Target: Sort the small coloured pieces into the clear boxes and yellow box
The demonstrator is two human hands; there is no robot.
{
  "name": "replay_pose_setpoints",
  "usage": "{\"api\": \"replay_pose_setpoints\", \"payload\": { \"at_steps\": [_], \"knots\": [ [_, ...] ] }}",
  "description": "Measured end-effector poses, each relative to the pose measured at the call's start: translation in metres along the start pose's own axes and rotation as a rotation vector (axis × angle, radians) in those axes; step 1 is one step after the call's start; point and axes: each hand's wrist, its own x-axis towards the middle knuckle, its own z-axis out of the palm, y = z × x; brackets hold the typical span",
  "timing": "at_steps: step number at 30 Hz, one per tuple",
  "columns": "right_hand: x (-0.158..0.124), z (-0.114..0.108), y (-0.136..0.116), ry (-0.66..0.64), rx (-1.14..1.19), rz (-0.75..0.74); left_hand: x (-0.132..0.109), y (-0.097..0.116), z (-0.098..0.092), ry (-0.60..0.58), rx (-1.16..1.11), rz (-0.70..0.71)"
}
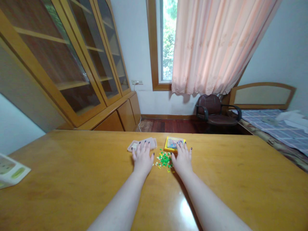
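My left hand (142,159) is open, palm down, with its fingers spread over the near side of a clear plastic box (152,143). My right hand (183,160) is also open and palm down, its fingertips over the near right corner of a flat yellow-edged box (171,143) with a colourful picture on top. Between the two hands lies a loose heap of small green, white and yellow pieces (165,159), which look like tiny building bricks. Whether the fingers press on the boxes or hover just above them I cannot tell.
The wooden table (72,179) spreads wide around my arms. A white and green object (12,170) stands at its left edge. Beyond are a glass-door cabinet (103,102), an office chair (211,110), a bed (264,118) and a pink curtain (209,48).
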Motion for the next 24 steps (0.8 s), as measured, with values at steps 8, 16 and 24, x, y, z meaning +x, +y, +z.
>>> {"api": "replay_pose_setpoints", "payload": {
  "at_steps": [8, 16, 24],
  "knots": [
    [0.0, -0.003, 0.0, -0.005, -0.009, -0.052, 0.0, 0.002, 0.006, -0.102, 0.044, -0.004],
    [0.0, -0.007, -0.003, -0.019, -0.025, -0.082, -0.008, 0.014, -0.001, -0.025, 0.063, -0.051],
    [0.002, -0.003, 0.004, -0.038, -0.016, -0.006, -0.005, 0.012, 0.003, -0.051, 0.004, -0.061]
  ]
}}
